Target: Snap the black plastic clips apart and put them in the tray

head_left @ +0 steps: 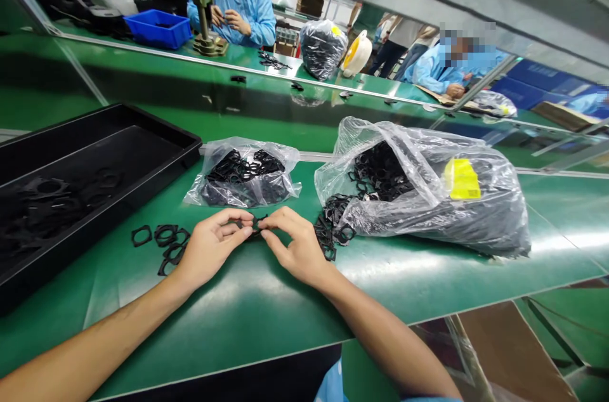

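Observation:
Over the green bench, my left hand (214,243) and my right hand (297,243) meet, fingertips pinching a small black plastic frame (257,224) between them. The fingers cover much of it. Left of my left hand lie several loose black ring-shaped frames (166,235). Just beyond my hands sits a small clear bag (247,189) with black frames inside. Close to the right hand, more black frames (328,224) spill from the mouth of a large clear bag (457,218) that carries a yellow label (462,179).
A deep black tray (157,136) holding black parts stands at the left. Behind a low rail is another bench, with a blue bin (159,29), a hand press (203,9), a full bag (323,50) and a tape roll (358,54). Co-workers in blue sit there.

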